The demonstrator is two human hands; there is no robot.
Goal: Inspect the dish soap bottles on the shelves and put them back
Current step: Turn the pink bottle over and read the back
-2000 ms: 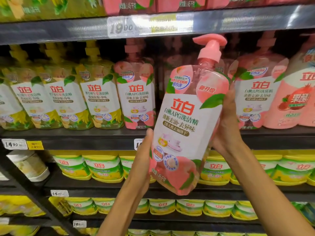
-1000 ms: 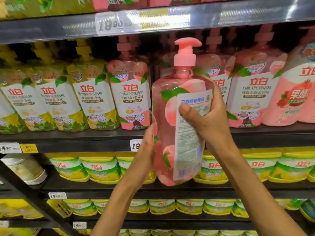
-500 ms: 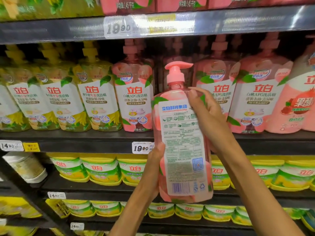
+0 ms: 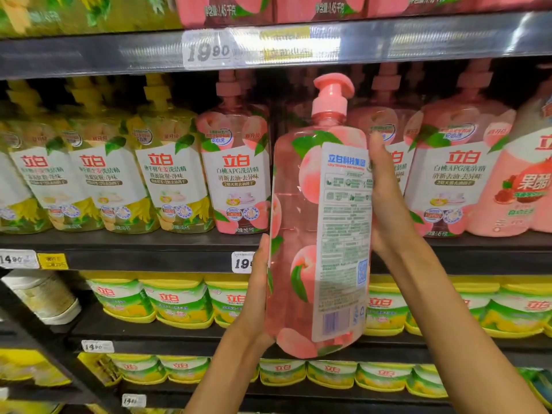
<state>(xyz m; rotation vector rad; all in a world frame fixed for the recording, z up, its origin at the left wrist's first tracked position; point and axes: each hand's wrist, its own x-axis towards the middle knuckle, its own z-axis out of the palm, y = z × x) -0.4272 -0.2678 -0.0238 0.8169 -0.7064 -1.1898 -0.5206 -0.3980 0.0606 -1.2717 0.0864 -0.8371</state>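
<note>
Your left hand (image 4: 254,297) cups the pink soap bottle (image 4: 316,234) low on its left side, right hand (image 4: 385,198) grips its upper right edge, bottle upright, pump on top, back label toward you, just before the shelf (image 4: 149,249) gap behind it.

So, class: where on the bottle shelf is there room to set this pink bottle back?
One dark gap, between the pink bottle left of it and the pink bottles to the right. The yellow bottles stand packed close. Both hands grip the held bottle.
</note>
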